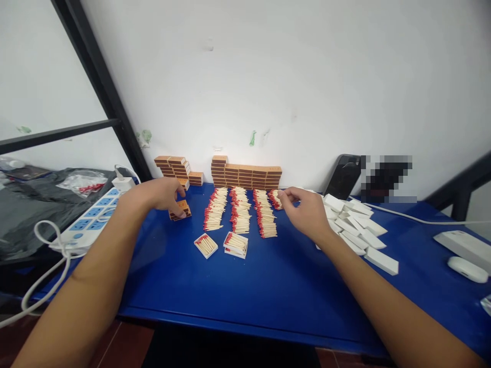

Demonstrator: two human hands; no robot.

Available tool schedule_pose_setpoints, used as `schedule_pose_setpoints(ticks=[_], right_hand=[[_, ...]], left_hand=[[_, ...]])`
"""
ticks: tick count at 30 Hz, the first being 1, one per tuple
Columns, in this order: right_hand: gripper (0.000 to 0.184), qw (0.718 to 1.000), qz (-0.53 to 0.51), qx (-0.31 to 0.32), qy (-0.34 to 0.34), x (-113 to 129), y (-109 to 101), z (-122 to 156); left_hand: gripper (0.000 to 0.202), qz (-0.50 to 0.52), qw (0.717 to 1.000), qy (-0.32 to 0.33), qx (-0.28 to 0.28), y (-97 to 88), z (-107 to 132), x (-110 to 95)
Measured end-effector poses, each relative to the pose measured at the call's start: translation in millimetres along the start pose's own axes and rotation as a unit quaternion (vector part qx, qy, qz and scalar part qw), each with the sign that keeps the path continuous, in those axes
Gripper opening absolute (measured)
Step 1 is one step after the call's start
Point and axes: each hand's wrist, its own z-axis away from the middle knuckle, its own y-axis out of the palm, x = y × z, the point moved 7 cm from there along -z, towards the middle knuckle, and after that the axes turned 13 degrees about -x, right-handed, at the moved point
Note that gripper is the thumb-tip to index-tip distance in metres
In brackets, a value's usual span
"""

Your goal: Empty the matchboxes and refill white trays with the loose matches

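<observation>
My left hand is closed at the left, thumb and fingers around an orange-brown matchbox low on the blue table. My right hand pinches thumb and forefinger together at the stick ends of a small heap of red-tipped matches; whether any match is between the fingertips cannot be made out. Left of that heap lie three long rows of matches, heads to the left. Nearer me are an open matchbox tray filled with matches and two more trays, one stacked on the other.
Matchboxes stand in stacks along the wall, with another stack at left. White empty-looking trays are heaped right, before a leaning black phone. A power strip and cable lie left; a white case is far right.
</observation>
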Motion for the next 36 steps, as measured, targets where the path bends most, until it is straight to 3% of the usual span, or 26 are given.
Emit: schedule_pose_setpoints(ticks=[2, 6, 9, 13, 15, 19, 24, 27, 29, 31, 36], right_hand=[[0.037, 1.0, -0.001, 0.0, 0.0, 0.4, -0.4, -0.4], [0.037, 1.0, -0.007, 0.0, -0.001, 1.5, -0.9, -0.9], [0.037, 1.0, -0.007, 0.001, -0.001, 1.3, -0.7, -0.9], [0.037, 1.0, -0.003, -0.001, -0.008, 1.4, -1.0, -0.8], [0.037, 1.0, -0.002, 0.0, -0.009, 1.6, -1.3, -0.9], [0.037, 1.0, 0.001, -0.001, -0.009, 2.2, -2.2, -1.2], [0.035, 1.0, 0.0, -0.001, -0.007, 0.7, 0.2, -0.4], [0.037, 1.0, 0.004, 0.003, -0.012, 0.2, 2.5, 0.9], [0.038, 1.0, 0.007, 0.007, -0.013, 0.0, 3.5, 1.5], [0.039, 1.0, 0.008, 0.01, -0.013, -0.4, 3.7, 1.6], [0.038, 1.0, 0.004, 0.008, -0.008, -1.5, 2.0, 0.0]], left_hand=[[0.071, -0.004, 1.0, -0.001, 0.013, 3.4, -2.1, -0.2], [0.041, -0.023, 0.999, 0.007, 0.044, 11.7, -3.5, -8.8], [0.032, -0.019, 0.998, 0.009, 0.051, 15.0, -3.3, -12.6], [0.033, -0.013, 0.994, -0.006, 0.109, 22.9, 2.5, -6.4], [0.047, -0.01, 0.993, -0.018, 0.112, 20.9, 5.6, -1.7], [0.096, 0.011, 0.999, -0.027, 0.045, 1.7, 6.7, 7.7], [0.077, 0.021, 0.995, -0.027, -0.096, -21.5, -10.3, 32.6], [0.061, -0.003, 0.979, -0.013, -0.204, -23.5, -27.7, 49.6], [0.059, -0.018, 0.977, 0.009, -0.213, -12.6, -39.1, 56.3], [0.063, -0.019, 0.982, 0.014, -0.187, 1.5, -48.1, 61.6], [0.082, -0.032, 0.99, -0.031, -0.133, 18.3, -53.7, 69.7]])
